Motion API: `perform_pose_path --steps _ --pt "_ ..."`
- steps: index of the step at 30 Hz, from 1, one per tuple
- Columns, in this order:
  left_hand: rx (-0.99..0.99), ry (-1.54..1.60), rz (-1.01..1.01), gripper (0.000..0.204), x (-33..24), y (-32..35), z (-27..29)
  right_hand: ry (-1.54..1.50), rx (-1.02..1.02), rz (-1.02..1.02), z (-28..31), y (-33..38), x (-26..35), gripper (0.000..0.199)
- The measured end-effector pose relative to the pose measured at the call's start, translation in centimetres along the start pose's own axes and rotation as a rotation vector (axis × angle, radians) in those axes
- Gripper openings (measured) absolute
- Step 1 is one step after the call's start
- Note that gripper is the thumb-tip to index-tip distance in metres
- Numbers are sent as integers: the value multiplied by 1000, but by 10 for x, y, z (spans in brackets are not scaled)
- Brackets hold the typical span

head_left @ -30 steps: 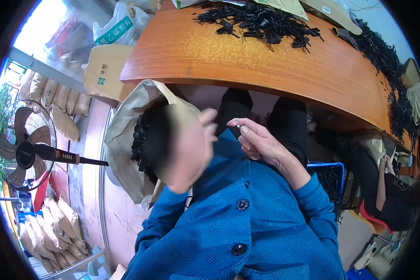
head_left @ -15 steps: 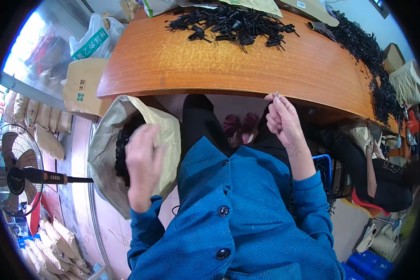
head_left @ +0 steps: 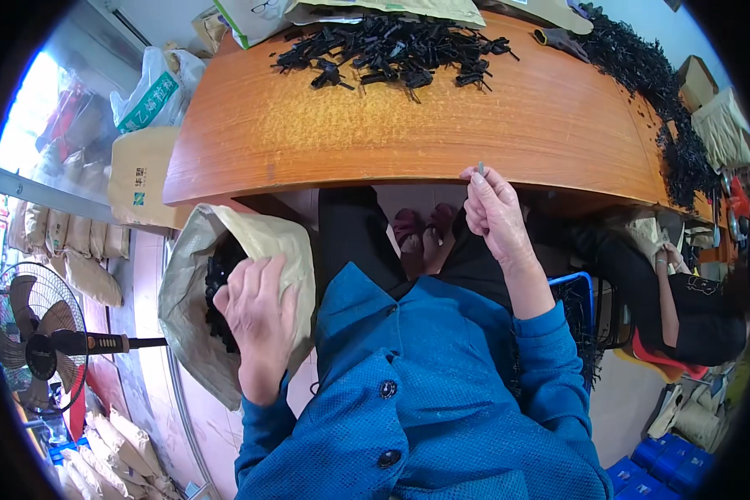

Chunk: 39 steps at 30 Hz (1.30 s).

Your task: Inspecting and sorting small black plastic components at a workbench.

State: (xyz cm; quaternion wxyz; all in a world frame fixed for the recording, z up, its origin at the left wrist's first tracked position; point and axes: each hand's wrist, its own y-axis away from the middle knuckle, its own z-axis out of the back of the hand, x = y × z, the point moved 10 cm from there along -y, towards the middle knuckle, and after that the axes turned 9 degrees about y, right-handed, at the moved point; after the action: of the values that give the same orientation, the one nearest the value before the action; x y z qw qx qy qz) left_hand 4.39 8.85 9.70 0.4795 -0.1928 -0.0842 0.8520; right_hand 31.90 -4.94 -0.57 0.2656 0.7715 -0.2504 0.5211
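My left hand (head_left: 260, 317) hovers at the mouth of a pale woven sack (head_left: 293, 250) on my left. Its fingers are loosely bent and apart, with nothing seen in them. Inside the sack lie black plastic pieces (head_left: 219, 283), partly hidden by that hand. By the table's front edge, my right hand (head_left: 498, 215) is closed. A small thin grey tip (head_left: 481, 167) sticks up between its thumb and forefinger; the rest is covered by the fingers. Farther back on the wooden table (head_left: 350, 137) is a loose pile of black plastic parts (head_left: 392, 52).
A larger black heap (head_left: 642, 75) runs along the table's right side, with a dark glove (head_left: 562, 43) near it. A standing fan (head_left: 42, 346) is at far left. Another person (head_left: 683, 308) sits at the right, past a blue-rimmed crate (head_left: 587, 308).
My left hand, blurred before, is now sharper, slightly lower, with fingers apart over the sack. My right hand keeps its pinch. The whole view has shifted a little.
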Motion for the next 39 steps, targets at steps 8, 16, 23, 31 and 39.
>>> perform_pose_path --steps 8,16,23,31,39 --pt "453 790 40 23 -34 13 -181 374 -17 81 -14 -21 -1 20" --pt "1057 242 -269 31 -82 43 -379 892 -20 575 -34 -26 56 13" --pt "1555 260 -316 53 -98 96 -394 1140 -78 668 -14 -45 71 12" --pt "1660 282 -204 51 -93 111 -425 1491 57 849 -32 -86 52 12" --pt "1666 486 -178 45 -89 119 -429 1593 283 1016 -79 -122 36 12"
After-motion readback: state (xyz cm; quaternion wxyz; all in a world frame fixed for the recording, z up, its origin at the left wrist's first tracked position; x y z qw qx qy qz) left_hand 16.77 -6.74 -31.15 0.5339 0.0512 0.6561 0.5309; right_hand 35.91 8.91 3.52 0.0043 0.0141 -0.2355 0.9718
